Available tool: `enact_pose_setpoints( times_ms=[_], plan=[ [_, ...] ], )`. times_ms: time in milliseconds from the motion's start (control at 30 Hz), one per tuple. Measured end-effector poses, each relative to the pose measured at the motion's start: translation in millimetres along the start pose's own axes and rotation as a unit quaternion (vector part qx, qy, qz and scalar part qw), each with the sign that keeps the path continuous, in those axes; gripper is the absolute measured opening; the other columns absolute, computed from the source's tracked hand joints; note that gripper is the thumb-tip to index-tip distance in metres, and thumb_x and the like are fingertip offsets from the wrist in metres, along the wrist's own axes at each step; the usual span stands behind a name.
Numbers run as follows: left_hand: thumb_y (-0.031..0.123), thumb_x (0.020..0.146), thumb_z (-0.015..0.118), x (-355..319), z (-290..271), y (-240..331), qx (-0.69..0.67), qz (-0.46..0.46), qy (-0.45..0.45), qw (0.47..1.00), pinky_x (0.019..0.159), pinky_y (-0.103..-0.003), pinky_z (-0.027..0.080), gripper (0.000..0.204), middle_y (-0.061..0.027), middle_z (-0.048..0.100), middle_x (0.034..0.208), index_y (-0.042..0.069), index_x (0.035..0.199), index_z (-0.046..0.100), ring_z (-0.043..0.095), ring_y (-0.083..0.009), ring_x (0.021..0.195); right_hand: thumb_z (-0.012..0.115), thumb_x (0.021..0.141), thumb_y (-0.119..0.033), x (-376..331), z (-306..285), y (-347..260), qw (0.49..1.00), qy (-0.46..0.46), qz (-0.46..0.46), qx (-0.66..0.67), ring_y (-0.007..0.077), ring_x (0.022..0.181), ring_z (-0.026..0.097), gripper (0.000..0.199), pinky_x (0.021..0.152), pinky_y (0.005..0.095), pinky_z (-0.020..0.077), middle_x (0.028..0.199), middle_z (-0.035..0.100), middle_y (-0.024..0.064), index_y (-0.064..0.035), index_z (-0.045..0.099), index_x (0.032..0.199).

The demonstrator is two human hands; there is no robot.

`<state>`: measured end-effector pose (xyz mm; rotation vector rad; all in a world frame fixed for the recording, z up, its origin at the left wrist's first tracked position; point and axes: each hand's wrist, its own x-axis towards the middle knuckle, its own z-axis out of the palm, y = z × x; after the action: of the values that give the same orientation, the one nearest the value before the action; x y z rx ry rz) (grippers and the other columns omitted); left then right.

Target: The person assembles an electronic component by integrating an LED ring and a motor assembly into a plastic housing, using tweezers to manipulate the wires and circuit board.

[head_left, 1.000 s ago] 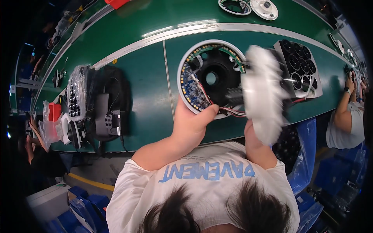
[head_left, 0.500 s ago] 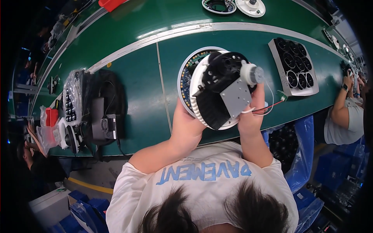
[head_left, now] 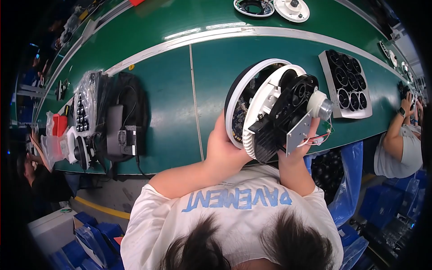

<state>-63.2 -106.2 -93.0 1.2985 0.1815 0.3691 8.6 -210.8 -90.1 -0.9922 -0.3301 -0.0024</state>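
Nearest was the person's white cotton T-shirt (head_left: 238,229) with blue lettering, and to its right hung a translucent blue plastic liner (head_left: 351,175) around dark parts.

Just above the shirt, the bare left hand (head_left: 227,146) gripped the lower left side of a round black housing with a white ring-shaped rim (head_left: 235,96), most of its fingers hidden behind. The right hand (head_left: 294,155) grasped a white plastic disc with a black mechanism (head_left: 261,103) from below and the right, its fingers partly covered by a flat grey metal plate (head_left: 299,132). Both pieces were tilted and held over the table's near edge, rim and disc close together; contact between them could not be told. A translucent white cylinder (head_left: 320,105) stuck out at the right, above thin red and white wires (head_left: 319,140).

Beyond lay the dark green tabletop (head_left: 171,103), with a silver-grey rectangular tray (head_left: 329,81) of 9 black round cups to the right. Farthest, past a pale rail, lay 1 black-and-white ring (head_left: 243,10) and 1 white round cover (head_left: 292,10).
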Motion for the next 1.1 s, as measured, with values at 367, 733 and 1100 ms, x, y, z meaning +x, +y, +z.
enact_pose_setpoints(
  times_ms=[367, 733, 1100],
  plan=[
    [0.006, 0.066, 0.072, 0, -4, -3, 0.040, 0.100, -0.100, 0.989, 0.089, -0.028, 0.040, 0.084, -0.0109, 0.047, 0.119, 0.001, 0.133, 0.020, 0.049, -0.0162, 0.108, 0.071, 0.069, -0.035, 5, -6, -1, 0.999, -0.043, -0.005, -0.026, 0.0220, 0.115, 0.042, 0.090, 0.097, 0.0344, 0.0355, 0.127, 0.037, 0.0126, 0.0004, 0.020, 0.133],
    [-0.007, 0.070, 0.057, -1, -7, -8, -0.119, 0.061, -0.193, 0.972, 0.095, -0.033, 0.036, 0.079, -0.0099, 0.035, 0.128, 0.003, 0.135, 0.013, 0.039, -0.0175, 0.117, 0.066, 0.072, -0.046, 5, -14, 0, 0.997, -0.041, -0.019, -0.062, 0.0228, 0.117, 0.039, 0.090, 0.098, 0.0347, 0.0335, 0.127, 0.037, 0.0136, 0.0027, 0.021, 0.133],
    [-0.008, 0.069, 0.058, -4, -6, -7, -0.120, 0.006, -0.178, 0.977, 0.096, -0.034, 0.036, 0.082, -0.0104, 0.032, 0.128, 0.003, 0.134, 0.010, 0.037, -0.0192, 0.119, 0.058, 0.081, -0.021, 8, -31, 13, 0.988, -0.077, -0.081, -0.109, 0.0228, 0.115, 0.044, 0.068, 0.096, 0.0335, 0.0371, 0.129, 0.039, 0.0155, 0.0047, 0.022, 0.132]
  ],
)
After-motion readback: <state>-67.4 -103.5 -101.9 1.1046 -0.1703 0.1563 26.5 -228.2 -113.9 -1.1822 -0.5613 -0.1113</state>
